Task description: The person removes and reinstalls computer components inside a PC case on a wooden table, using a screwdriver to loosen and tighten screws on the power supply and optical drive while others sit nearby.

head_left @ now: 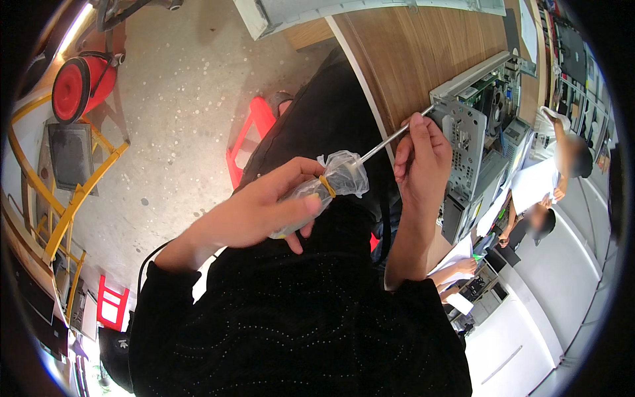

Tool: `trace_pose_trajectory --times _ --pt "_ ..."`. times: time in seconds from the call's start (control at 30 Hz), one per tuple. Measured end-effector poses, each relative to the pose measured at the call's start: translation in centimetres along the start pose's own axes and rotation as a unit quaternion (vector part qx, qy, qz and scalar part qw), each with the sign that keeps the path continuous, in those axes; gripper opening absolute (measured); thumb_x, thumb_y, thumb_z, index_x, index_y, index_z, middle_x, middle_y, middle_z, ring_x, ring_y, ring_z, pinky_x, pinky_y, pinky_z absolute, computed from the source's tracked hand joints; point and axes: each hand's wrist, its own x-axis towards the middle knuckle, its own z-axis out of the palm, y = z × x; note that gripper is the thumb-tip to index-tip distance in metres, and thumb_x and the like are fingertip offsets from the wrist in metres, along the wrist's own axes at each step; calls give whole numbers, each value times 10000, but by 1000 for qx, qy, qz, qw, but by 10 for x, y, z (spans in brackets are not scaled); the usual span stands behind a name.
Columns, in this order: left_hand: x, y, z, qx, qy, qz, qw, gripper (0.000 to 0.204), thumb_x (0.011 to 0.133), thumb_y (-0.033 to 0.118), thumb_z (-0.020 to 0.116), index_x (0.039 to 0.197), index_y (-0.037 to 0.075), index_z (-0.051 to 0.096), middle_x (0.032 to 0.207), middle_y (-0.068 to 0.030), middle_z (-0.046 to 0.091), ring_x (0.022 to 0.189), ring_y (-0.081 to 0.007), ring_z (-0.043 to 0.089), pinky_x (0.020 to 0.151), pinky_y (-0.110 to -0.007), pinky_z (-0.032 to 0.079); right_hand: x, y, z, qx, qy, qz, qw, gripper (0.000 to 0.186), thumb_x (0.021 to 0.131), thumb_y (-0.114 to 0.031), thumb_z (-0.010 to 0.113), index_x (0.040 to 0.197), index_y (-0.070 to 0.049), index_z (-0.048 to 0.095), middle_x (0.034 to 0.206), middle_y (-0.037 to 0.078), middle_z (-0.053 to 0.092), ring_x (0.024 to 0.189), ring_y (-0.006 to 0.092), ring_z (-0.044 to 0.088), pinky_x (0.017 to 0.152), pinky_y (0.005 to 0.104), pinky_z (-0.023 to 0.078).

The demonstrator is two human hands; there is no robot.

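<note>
My left hand (268, 202) is wrapped round the handle end of a screwdriver (385, 142). Its handle is covered by a clear plastic bag (345, 173), tied with a yellow rubber band (327, 186). From the bag the long metal shaft slants up and right to an opened computer case (466, 142). There my right hand (423, 159) pinches the shaft close to its tip, thumb and forefinger together, the other fingers curled. The tip meets the near corner of the case's metal frame; whether a screw sits there is too small to tell. Inside the case, a green circuit board (471, 89) shows.
The case lies on a wood-grain table (410, 49), with a pale panel (370, 8) at the far edge. Beneath my legs is a red stool (248, 135). Yellow metal frames (83, 192) and a red round machine (74, 89) stand at left. Other people work at right.
</note>
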Motion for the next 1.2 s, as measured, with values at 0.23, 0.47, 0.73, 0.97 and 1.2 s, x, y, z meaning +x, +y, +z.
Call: trace_pose_trajectory --times 0.23,0.47,0.73,0.97,1.2 --pt "-16 -8 25 567 208 271 750 434 835 70 731 1212 28 520 1051 -157 647 902 -207 670 793 -333 526 2 3 -1 4 16 -6 1000 306 998 -281 569 806 -42 580 521 11 508 380 66 429 350 206 316" --pt "-13 7 17 241 92 94 962 352 982 186 513 1277 3 460 994 -169 690 641 -165 657 603 -270 528 3 6 0 20 15 -31 999 297 994 -273 575 825 -30 596 530 24 528 379 76 443 356 210 340" --pt "-4 6 -7 136 10 3 991 429 1014 340 451 1275 1 476 974 -167 696 621 -162 642 549 -245 518 0 2 -1 19 1 -3 1000 273 991 -231 566 809 -31 607 530 33 551 385 78 479 367 201 349" --pt "0 5 -18 671 51 86 735 255 904 244 659 1008 39 551 846 -146 630 773 -291 648 654 -401 482 -25 13 -6 -36 -95 -40 994 203 994 -171 519 918 -15 626 609 41 605 503 81 557 464 191 401" --pt "12 -9 -32 724 103 161 663 277 813 149 719 1027 60 569 898 -112 607 894 -312 610 752 -411 482 -33 4 -39 -317 -182 -389 846 168 911 -122 602 993 8 672 728 86 688 644 141 657 604 253 500"
